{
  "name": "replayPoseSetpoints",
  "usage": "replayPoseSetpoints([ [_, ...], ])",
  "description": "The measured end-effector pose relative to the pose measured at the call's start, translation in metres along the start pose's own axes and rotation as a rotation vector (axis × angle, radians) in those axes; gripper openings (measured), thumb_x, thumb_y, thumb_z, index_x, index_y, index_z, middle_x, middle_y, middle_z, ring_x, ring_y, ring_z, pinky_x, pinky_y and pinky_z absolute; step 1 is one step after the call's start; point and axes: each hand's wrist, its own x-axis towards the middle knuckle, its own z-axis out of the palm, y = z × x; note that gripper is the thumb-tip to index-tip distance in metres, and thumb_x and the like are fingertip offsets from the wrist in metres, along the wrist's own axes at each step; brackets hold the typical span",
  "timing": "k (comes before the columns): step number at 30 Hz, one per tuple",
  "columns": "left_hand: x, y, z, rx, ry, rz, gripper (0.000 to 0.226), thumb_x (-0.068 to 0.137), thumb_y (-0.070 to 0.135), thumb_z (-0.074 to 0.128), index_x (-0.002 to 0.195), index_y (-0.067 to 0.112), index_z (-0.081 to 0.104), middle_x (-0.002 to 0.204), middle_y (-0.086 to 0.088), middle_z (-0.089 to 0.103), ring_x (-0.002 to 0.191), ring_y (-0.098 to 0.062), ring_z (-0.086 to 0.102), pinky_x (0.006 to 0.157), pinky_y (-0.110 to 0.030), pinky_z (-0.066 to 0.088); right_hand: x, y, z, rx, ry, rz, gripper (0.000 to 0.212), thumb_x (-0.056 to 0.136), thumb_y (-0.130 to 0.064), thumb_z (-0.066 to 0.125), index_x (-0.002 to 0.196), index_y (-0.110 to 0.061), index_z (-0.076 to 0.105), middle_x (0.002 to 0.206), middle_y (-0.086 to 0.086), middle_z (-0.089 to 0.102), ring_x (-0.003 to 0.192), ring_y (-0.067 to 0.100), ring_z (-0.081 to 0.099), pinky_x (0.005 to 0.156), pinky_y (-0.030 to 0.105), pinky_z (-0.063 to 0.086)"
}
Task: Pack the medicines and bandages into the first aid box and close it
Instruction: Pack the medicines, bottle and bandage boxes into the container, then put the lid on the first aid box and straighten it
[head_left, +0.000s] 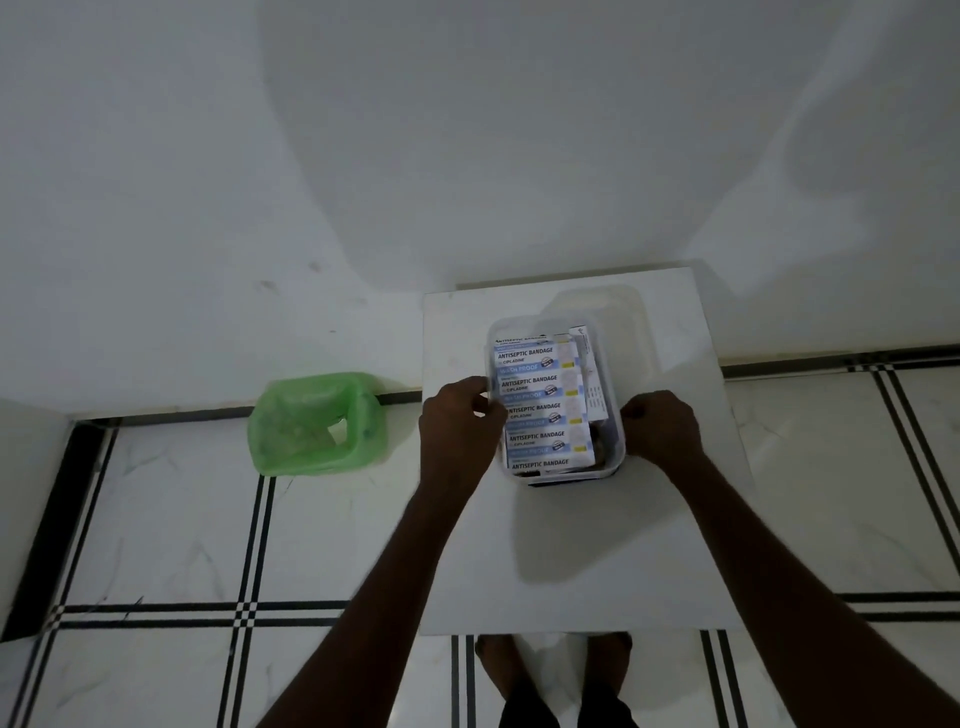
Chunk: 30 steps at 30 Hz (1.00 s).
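Right, I see the box (615, 415) mid-table (571, 571), light thin clear plastic, stiff enough to grip by its long sides. Left hand (457, 421) and right hand (662, 428) fingers curl onto opposite walls. Five bandage packs (543, 410) showing; lid probably on, glare hides it.

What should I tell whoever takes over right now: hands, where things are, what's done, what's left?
Left hand: closed on the left wall of the clear first aid box.
Right hand: closed on its right wall.
The box stands on the white table, with antiseptic bandage packs stacked inside and more packets beside them.
Done: packing appears finished; nothing loose on the table.
Left: whether a lid is on is unclear; confirm it is shut.
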Motion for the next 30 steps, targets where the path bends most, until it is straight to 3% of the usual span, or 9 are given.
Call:
replayPoseSetpoints([
  [5,0.004,-0.004,-0.003,-0.083,-0.014,-0.035,0.044,0.073,0.046,0.048,0.099,0.023,0.074,0.079,0.002,0.076,0.068,-0.020,0.074,0.067,-0.047,0.062,-0.016,0.004,-0.059,0.410,0.104,0.072,0.004,0.071,-0.020,0.076,0.075,-0.019,0.074,0.076,0.007,0.073,0.081,0.029,0.071,0.082,0.051,0.058],
  [9,0.004,0.001,0.003,-0.137,-0.057,-0.085,0.044,0.071,0.045,0.050,0.102,0.025,0.075,0.081,0.002,0.077,0.070,-0.020,0.075,0.067,-0.046,0.063,-0.042,-0.018,-0.103,0.578,0.182,-0.030,0.028,0.076,-0.016,0.077,0.104,-0.017,0.073,0.083,0.009,0.073,0.087,0.027,0.071,0.082,0.041,0.057],
  [12,0.005,0.004,0.013,-0.173,-0.100,-0.111,0.043,0.073,0.045,0.055,0.105,0.026,0.075,0.084,0.002,0.078,0.073,-0.021,0.076,0.070,-0.046,0.063,-0.064,-0.047,-0.109,0.498,0.249,-0.130,0.028,0.076,-0.014,0.075,0.103,-0.018,0.073,0.079,0.004,0.073,0.074,0.014,0.068,0.075,0.029,0.052],
  [16,0.005,0.006,0.014,-0.275,-0.150,-0.139,0.030,0.090,0.021,0.068,0.120,0.014,0.071,0.095,-0.009,0.078,0.080,-0.025,0.076,0.065,-0.047,0.065,-0.084,-0.079,-0.062,0.312,0.300,-0.331,0.027,0.075,-0.012,0.077,0.100,-0.012,0.068,0.080,0.000,0.071,0.064,0.005,0.064,0.064,0.018,0.056],
  [19,0.005,0.003,0.011,-0.380,-0.192,-0.166,0.031,0.094,0.021,0.067,0.124,0.012,0.068,0.099,-0.014,0.077,0.085,-0.025,0.077,0.070,-0.044,0.065,-0.090,-0.093,-0.022,0.250,0.291,-0.342,0.029,0.076,-0.010,0.075,0.103,-0.011,0.063,0.088,0.001,0.067,0.075,0.010,0.062,0.071,0.026,0.059],
  [22,0.007,-0.001,0.008,-0.421,-0.197,-0.186,0.026,0.097,0.022,0.061,0.120,0.012,0.070,0.099,-0.015,0.077,0.084,-0.026,0.077,0.073,-0.048,0.064,-0.091,-0.106,0.001,0.203,0.252,-0.380,0.025,0.082,-0.014,0.071,0.105,-0.012,0.061,0.086,-0.003,0.060,0.078,0.009,0.057,0.074,0.025,0.055],
  [26,0.008,0.002,0.005,-0.483,-0.174,-0.204,0.026,0.101,0.019,0.051,0.116,0.011,0.071,0.099,-0.015,0.076,0.086,-0.030,0.076,0.076,-0.048,0.064,-0.087,-0.110,0.002,0.216,0.179,-0.422,0.013,0.088,-0.016,0.065,0.100,-0.012,0.066,0.092,0.004,0.072,0.083,0.017,0.068,0.080,0.031,0.057],
  [28,0.009,0.006,0.005,-0.469,-0.148,-0.179,0.026,0.099,0.024,0.055,0.117,0.012,0.071,0.098,-0.012,0.076,0.084,-0.028,0.076,0.073,-0.046,0.064,-0.081,-0.102,-0.013,0.210,0.350,-0.422,0.011,0.090,-0.015,0.061,0.098,-0.009,0.066,0.096,0.008,0.073,0.085,0.021,0.070,0.075,0.033,0.059],
  [30,0.011,0.009,0.007,-0.402,-0.109,-0.147,0.030,0.094,0.027,0.064,0.120,0.013,0.070,0.095,-0.009,0.077,0.079,-0.023,0.076,0.067,-0.042,0.065,-0.069,-0.087,-0.030,0.118,0.502,-0.331,0.023,0.090,-0.014,0.060,0.112,-0.007,0.062,0.108,0.013,0.070,0.096,0.028,0.068,0.079,0.038,0.059],
])
